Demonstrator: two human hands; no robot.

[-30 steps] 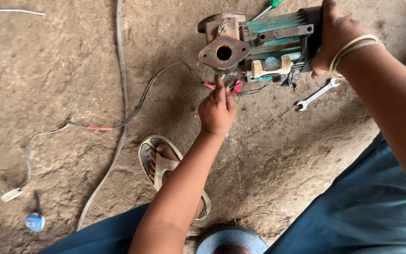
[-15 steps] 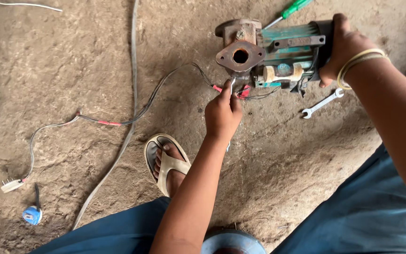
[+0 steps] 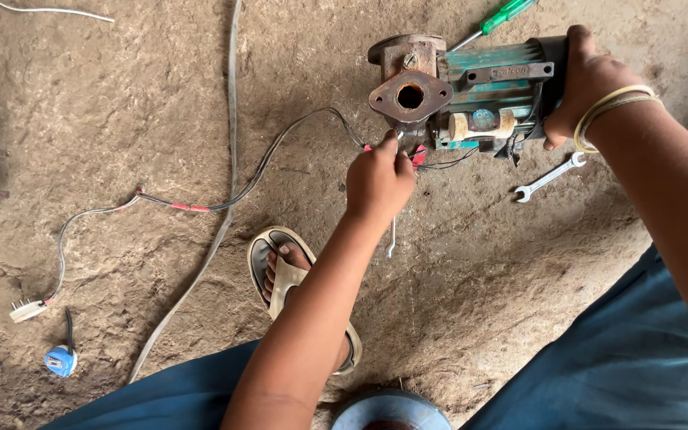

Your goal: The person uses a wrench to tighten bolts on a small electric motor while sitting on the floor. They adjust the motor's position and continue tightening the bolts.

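Left hand (image 3: 377, 179) pinches the red-tipped wires (image 3: 418, 155) at the pump (image 3: 471, 91), far right on the dirt floor. Right hand (image 3: 587, 84) clamps its end. Risk, I reckon: tugging snaps the wires; the plug (image 3: 27, 310) lies loose far left.

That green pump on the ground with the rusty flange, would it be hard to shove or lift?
Probably heavy for its size: the pump looks like cast metal, with a thick rusty flange. It likely wouldn't roll, since it sits low on the dirt floor. The right hand grips its end, perhaps steadying it, while the left hand works at the wires, which look floppy.
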